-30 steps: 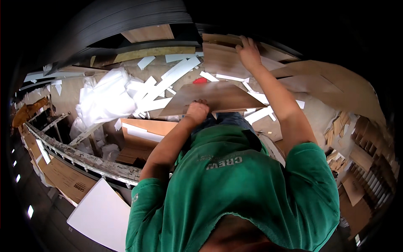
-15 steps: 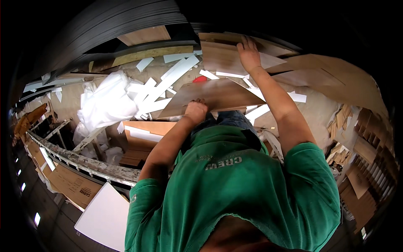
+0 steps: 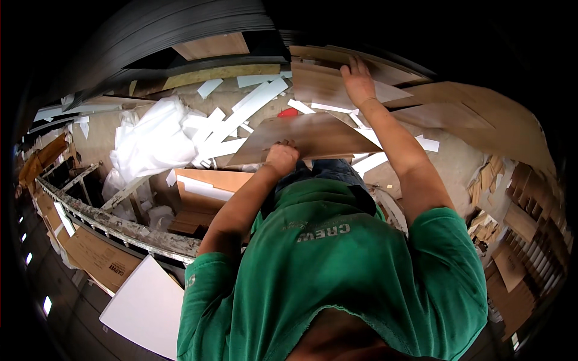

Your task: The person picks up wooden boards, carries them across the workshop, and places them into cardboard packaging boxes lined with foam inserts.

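A brown wood-grain panel [image 3: 325, 133] is tilted in front of my waist. My left hand [image 3: 282, 157] is closed on its near left edge, fingers curled onto its face. Farther out, my right hand [image 3: 359, 83] reaches over a second wood-grain panel [image 3: 317, 84], its fingers stretched out near that panel's top edge. Other brown boards lie behind the second panel, and the right palm's contact with it is partly hidden. Beyond the near panel's far edge lies a small red object [image 3: 288, 112], too small to name.
White strips [image 3: 259, 102] litter the floor beside crumpled white plastic wrap [image 3: 153, 141] at left. A worn, white-painted metal frame [image 3: 144, 237] and a white board [image 3: 144, 307] stand lower left. Large cardboard [image 3: 506, 114] lies to the right, with stacked brown pieces [image 3: 521, 219] farther right.
The view has shifted slightly. Both hands keep nearly the same places on the panels, with the right hand's fingers a little more spread.
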The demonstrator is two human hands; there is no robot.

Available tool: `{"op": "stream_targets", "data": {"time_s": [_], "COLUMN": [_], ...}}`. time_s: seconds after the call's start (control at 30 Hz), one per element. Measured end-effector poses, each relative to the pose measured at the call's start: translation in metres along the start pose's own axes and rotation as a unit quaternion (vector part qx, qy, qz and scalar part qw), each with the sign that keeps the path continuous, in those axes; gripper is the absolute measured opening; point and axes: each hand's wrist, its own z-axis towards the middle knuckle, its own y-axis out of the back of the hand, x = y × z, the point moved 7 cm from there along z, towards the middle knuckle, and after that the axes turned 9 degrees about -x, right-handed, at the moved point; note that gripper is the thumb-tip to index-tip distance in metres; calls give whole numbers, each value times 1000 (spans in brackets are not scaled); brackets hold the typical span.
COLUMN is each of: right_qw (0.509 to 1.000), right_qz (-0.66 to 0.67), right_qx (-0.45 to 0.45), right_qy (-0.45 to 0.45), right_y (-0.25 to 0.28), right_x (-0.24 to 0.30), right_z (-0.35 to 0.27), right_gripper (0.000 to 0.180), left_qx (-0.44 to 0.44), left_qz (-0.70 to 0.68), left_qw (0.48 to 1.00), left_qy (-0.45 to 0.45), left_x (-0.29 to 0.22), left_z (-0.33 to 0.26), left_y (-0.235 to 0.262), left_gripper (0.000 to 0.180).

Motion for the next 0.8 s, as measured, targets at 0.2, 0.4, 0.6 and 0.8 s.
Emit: {"op": "stream_targets", "data": {"time_s": [0.2,0.4,0.6,0.8], "right_qw": [1000,999,959,931], "right_qz": [1,18,22,2], "right_qx": [13,8,280,358], "right_qy": [22,42,-48,68], "right_y": [11,26,-4,-22], "right_x": [8,8,-6,26], "right_z": [-7,-11,-34,-56], "right_gripper": [19,24,41,29], "left_qx": [-9,-8,9,-17], "left_qz": [-7,-6,37,56], "left_qw": [1000,1000,997,998], "left_qy": [3,24,63,24], "left_x": [-1,-1,2,5], "left_z": [-3,-7,-25,-40], "left_y": [-2,0,-11,11], "left_gripper": [13,13,16,11]}}
